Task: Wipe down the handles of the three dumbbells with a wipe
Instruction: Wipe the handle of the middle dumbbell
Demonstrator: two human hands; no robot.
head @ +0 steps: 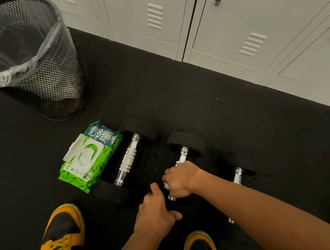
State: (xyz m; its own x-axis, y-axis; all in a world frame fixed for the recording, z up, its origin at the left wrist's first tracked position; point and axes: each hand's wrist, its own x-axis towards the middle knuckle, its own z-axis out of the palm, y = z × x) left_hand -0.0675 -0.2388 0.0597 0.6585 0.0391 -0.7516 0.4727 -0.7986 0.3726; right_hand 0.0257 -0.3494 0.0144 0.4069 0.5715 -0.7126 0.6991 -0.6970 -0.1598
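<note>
Yellow-and-black shoes [65,232] are framing the left hand [155,214], which is bracing loosely on the near end of the middle dumbbell [184,149], grasping nothing. Just beyond its fingertips, the right hand [180,180] is clenching a white wipe [165,185] around that handle. Left of those fingers the left dumbbell [127,160] is lying bare beside the wipe pack [90,154]; the right dumbbell [237,175] probably remains, though which handles are already wiped cannot be told.

Glossy chrome handles [128,160] with ribbed grip bands, matt black rubbery dumbbell heads [186,142], rough speckled black floor [185,98], black wire-mesh bin [59,78] with clear plastic liner, shiny plastic wipes pack [92,156], smooth painted-metal lockers [157,4]
</note>
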